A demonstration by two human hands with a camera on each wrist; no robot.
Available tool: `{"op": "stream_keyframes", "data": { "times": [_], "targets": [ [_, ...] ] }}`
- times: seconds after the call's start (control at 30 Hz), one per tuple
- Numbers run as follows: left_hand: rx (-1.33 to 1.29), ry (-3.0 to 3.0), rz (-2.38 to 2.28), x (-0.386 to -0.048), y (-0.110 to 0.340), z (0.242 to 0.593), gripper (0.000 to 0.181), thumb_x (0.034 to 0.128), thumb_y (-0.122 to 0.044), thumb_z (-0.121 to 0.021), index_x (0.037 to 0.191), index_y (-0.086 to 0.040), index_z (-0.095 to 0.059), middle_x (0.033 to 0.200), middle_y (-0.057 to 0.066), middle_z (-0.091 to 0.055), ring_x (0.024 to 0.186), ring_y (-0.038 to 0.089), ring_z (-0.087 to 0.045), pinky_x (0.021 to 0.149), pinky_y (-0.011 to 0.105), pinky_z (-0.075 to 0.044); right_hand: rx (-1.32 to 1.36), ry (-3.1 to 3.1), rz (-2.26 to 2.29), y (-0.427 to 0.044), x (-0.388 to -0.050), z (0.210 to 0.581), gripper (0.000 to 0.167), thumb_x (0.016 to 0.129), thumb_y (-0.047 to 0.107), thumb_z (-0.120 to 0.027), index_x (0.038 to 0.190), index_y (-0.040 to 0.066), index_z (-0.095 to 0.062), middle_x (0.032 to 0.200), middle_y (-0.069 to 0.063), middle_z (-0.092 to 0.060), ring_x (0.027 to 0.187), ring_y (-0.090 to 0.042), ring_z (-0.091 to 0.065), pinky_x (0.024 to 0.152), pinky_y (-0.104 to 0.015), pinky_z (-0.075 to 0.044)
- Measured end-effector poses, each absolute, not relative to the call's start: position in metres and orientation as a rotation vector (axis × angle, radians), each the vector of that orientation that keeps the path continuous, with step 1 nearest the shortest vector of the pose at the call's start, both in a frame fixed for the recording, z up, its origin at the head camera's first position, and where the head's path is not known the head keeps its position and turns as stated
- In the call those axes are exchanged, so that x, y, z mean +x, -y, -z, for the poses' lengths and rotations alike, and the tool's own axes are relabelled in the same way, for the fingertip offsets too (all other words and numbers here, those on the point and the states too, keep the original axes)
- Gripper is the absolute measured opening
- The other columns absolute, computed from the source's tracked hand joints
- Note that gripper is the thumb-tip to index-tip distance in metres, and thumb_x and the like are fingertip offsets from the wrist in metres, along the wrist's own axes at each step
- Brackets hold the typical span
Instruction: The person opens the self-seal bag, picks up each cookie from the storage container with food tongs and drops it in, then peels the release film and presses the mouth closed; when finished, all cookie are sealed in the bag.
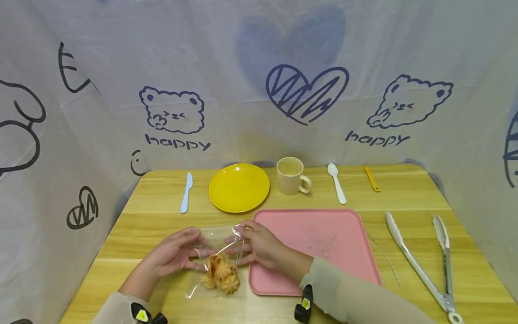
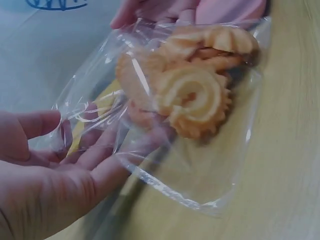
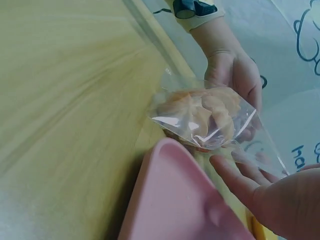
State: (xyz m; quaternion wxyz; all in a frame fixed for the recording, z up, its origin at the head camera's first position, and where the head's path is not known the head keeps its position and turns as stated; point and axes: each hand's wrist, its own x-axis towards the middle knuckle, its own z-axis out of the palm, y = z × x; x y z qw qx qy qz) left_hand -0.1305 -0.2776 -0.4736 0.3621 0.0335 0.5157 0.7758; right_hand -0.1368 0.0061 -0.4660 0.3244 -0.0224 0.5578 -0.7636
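Observation:
A clear plastic bag (image 1: 216, 235) of several swirl-shaped cookies (image 1: 222, 272) is held up between my two hands, just left of the pink tray. My left hand (image 1: 175, 254) grips the bag's upper left edge, thumb on the near side and fingers behind the film. At the upper right corner, my right hand (image 1: 265, 246) pinches the film, its other fingers spread behind. The left wrist view shows a ridged ring cookie (image 2: 192, 100) lying in front of others in the bag. In the right wrist view the cookies (image 3: 202, 116) sit bunched at the bag's bottom.
The pink tray (image 1: 352, 238) lies under my right forearm. Along the back are a blue knife (image 1: 186, 193), yellow plate (image 1: 238, 188), beige mug (image 1: 289, 177), white spoon (image 1: 337, 183) and small orange utensil (image 1: 372, 179). Spread metal tongs (image 1: 421, 272) lie at the right.

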Motion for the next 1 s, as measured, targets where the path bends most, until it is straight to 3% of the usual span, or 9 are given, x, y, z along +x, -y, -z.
{"op": "stream_keyframes", "data": {
  "times": [0.17, 0.27, 0.43, 0.53, 0.7, 0.83, 1.0],
  "targets": [
    [-0.032, -1.501, -1.977, -0.136, 0.27, 0.477, 0.019, 0.1138, -0.025, -0.041, 0.116, -0.012, -0.055, 0.117, 0.005, -0.067, 0.117, 0.029, -0.068, 0.095, 0.053, -0.059, -0.01, -1.515, 2.018, -0.008, -0.146, 0.473, 0.03, 0.111, 0.016, -0.044, 0.138, 0.001, -0.048, 0.133, -0.023, -0.065, 0.105, -0.035, -0.072, 0.072, -0.043, -0.064],
    [-0.087, -1.674, -1.959, -0.136, 0.266, 0.477, 0.023, 0.1118, -0.023, -0.047, 0.127, -0.006, -0.048, 0.119, 0.009, -0.068, 0.113, 0.026, -0.07, 0.093, 0.046, -0.061, -0.038, -1.606, 2.032, -0.011, -0.15, 0.473, 0.04, 0.108, 0.009, -0.049, 0.147, 0.0, -0.043, 0.138, -0.026, -0.058, 0.11, -0.036, -0.067, 0.082, -0.041, -0.062],
    [-0.112, -2.131, -1.785, -0.128, 0.259, 0.47, 0.048, 0.109, -0.019, -0.054, 0.146, 0.002, -0.033, 0.133, 0.021, -0.058, 0.116, 0.029, -0.064, 0.088, 0.038, -0.061, -0.293, -2.212, 1.855, -0.021, -0.145, 0.464, 0.052, 0.097, 0.01, -0.067, 0.146, 0.0, -0.05, 0.147, -0.023, -0.051, 0.132, -0.04, -0.053, 0.109, -0.052, -0.049],
    [0.032, -2.551, -1.483, -0.116, 0.252, 0.463, 0.054, 0.1062, -0.02, -0.06, 0.149, 0.002, -0.037, 0.145, 0.026, -0.047, 0.129, 0.04, -0.054, 0.099, 0.05, -0.056, -0.513, -2.545, 1.643, -0.027, -0.131, 0.457, 0.054, 0.095, 0.012, -0.072, 0.145, 0.003, -0.053, 0.151, -0.019, -0.048, 0.139, -0.038, -0.047, 0.117, -0.055, -0.04],
    [0.411, -3.017, -0.928, -0.084, 0.224, 0.457, 0.055, 0.0997, -0.026, -0.071, 0.147, -0.006, -0.052, 0.156, 0.02, -0.043, 0.142, 0.047, -0.042, 0.109, 0.068, -0.043, -0.866, -2.689, 1.131, -0.026, -0.098, 0.449, 0.059, 0.1, 0.025, -0.069, 0.151, 0.004, -0.047, 0.161, -0.016, -0.039, 0.146, -0.033, -0.04, 0.118, -0.051, -0.04],
    [0.615, -3.031, -0.706, -0.067, 0.206, 0.468, 0.061, 0.1024, -0.037, -0.065, 0.153, -0.008, -0.049, 0.164, 0.019, -0.036, 0.15, 0.048, -0.029, 0.113, 0.072, -0.034, -1.017, -2.671, 0.712, -0.021, -0.09, 0.455, 0.071, 0.105, 0.049, -0.056, 0.158, 0.006, -0.038, 0.168, -0.018, -0.025, 0.154, -0.035, -0.026, 0.122, -0.052, -0.034],
    [0.591, -2.992, -0.558, -0.068, 0.205, 0.485, 0.065, 0.1062, -0.047, -0.054, 0.158, -0.01, -0.043, 0.168, 0.018, -0.027, 0.155, 0.045, -0.019, 0.115, 0.076, -0.026, -1.027, -2.635, 0.501, -0.015, -0.1, 0.465, 0.084, 0.102, 0.064, -0.047, 0.162, 0.007, -0.032, 0.171, -0.017, -0.017, 0.157, -0.036, -0.017, 0.123, -0.058, -0.029]
  ]
}}
